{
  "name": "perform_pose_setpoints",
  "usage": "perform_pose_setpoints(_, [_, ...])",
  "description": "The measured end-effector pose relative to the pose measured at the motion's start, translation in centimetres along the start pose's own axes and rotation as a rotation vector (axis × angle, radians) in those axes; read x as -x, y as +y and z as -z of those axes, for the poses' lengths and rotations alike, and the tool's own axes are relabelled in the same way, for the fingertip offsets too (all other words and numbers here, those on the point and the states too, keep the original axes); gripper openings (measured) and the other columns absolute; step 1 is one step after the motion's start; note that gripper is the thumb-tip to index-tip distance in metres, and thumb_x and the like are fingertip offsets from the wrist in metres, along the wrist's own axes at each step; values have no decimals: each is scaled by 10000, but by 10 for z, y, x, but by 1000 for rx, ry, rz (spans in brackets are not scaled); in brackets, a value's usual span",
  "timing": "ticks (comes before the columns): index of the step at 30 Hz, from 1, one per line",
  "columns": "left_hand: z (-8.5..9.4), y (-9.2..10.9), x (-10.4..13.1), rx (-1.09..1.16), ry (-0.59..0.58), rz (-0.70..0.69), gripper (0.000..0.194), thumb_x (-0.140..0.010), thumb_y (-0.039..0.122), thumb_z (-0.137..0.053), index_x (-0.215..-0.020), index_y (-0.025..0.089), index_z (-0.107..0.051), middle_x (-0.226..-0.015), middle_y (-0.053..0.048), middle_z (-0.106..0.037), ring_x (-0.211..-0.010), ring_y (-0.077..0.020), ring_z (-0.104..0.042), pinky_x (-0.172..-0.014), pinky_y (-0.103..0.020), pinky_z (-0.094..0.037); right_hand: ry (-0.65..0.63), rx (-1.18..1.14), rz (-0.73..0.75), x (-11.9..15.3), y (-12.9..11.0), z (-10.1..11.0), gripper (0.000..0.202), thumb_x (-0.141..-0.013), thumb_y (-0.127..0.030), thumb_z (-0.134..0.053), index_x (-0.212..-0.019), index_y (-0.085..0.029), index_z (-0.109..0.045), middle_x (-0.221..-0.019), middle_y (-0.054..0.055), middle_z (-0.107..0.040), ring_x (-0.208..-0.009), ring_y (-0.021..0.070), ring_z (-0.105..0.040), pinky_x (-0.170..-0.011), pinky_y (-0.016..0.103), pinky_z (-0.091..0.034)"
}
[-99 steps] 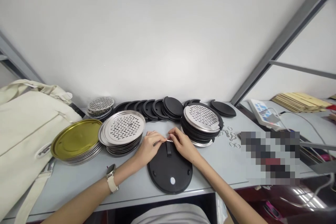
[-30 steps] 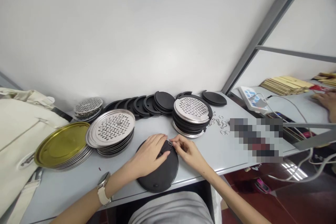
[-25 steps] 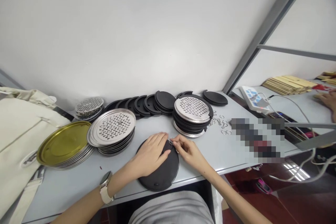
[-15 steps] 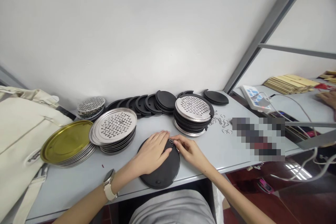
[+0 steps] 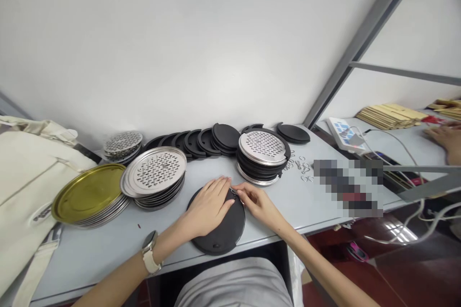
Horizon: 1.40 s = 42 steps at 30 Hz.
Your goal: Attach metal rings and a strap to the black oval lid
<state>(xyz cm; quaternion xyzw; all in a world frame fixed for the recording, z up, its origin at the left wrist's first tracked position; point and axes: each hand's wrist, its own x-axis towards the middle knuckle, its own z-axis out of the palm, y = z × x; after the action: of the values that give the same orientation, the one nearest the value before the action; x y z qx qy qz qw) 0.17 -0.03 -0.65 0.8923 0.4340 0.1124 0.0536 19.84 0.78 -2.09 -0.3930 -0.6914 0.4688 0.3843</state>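
Observation:
A round black disc (image 5: 224,232) lies on the table in front of me, with a notch at its rim and a small hole near the front. My left hand (image 5: 207,208) rests flat on it, fingers stretched out and thumb apart. At the disc's far right edge, my right hand (image 5: 256,204) pinches a small metal ring (image 5: 233,192), partly hidden by the fingers. Behind the right hand stands a stack of black discs and perforated metal grater plates (image 5: 262,146). Loose metal rings and clasps (image 5: 304,168) are scattered to its right.
Left of me are a grater-plate stack (image 5: 160,172), gold-coloured round plates (image 5: 88,192) and a cream bag (image 5: 32,201). Black discs (image 5: 194,143) lean in a row along the wall. To the right, beyond a metal frame (image 5: 363,43), are wooden boards (image 5: 391,116) and another person's hand (image 5: 446,139).
The view has shifted slightly. Both hands keep nearly the same position on the disc, the right still pinching at its edge. The other person's hand at far right has come further into view.

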Motion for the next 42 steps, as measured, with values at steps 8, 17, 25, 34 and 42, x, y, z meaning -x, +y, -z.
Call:
perform_pose_setpoints(8, [-3,2,-3,21,41,3,501,-1007,401,-263,-1427,135,-319,-1457,-132,-402,-1355,-237,-360,-1097,-421,-314,12,4,26,0,4,-2,296,-954,-379,-464,-1073,-168,-633,-920,54,-649,-867,191,-597,-774,271,-463])
perform_pose_setpoints(17, [0,5,-3,25,50,33,500,-1006,400,-268,-1413,118,-332,-1441,-144,-420,-1333,-249,-386,-1083,-430,-328,32,46,8,0,2,-3,317,-950,-416,-460,-1012,-154,-627,-793,31,-600,-679,150,-516,-627,243,-422])
perform_pose_setpoints(25, [-2,5,-3,21,61,37,499,-1004,406,-267,-1405,119,-341,-1433,-145,-429,-1331,-250,-389,-1085,-425,-322,43,67,20,0,1,-4,320,-948,-405,-465,-1046,-153,-636,-848,55,-640,-724,171,-553,-662,260,-448])
perform_pose_setpoints(34, [-4,4,-3,5,55,29,509,-1007,397,-264,-1415,101,-330,-1445,-152,-412,-1349,-249,-366,-1099,-427,-312,73,79,21,0,-1,-5,335,-945,-428,-464,-993,-150,-644,-841,51,-649,-737,173,-569,-669,258,-448])
perform_pose_setpoints(42, [-5,2,-4,6,61,20,513,-1007,403,-249,-1412,104,-347,-1448,-151,-410,-1346,-249,-373,-1098,-434,-320,63,41,21,0,1,-5,334,-943,-432,-466,-1016,-158,-640,-830,45,-631,-748,173,-561,-692,268,-456])
